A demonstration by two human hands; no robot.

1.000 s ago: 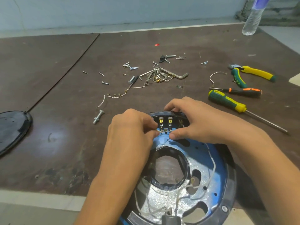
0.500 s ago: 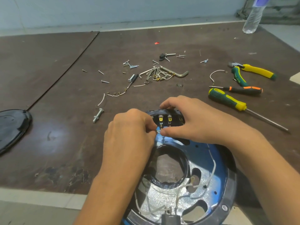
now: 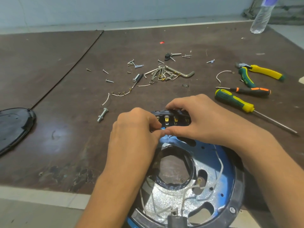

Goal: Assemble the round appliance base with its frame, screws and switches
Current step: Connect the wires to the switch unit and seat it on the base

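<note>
Right hand (image 3: 202,119) arches over the switch block (image 3: 171,120) on the round base (image 3: 218,181), fingers gripping it. Left hand (image 3: 136,134) sits knuckles-up, curled fingers meeting the right thumb; cannot tell what they hold

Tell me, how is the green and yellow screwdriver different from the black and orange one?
The green and yellow screwdriver has a fatter handle; the black and orange screwdriver is slimmer. The green one's shaft points right; the black one's tip points left. Both lie flat on the table, untouched.
</note>
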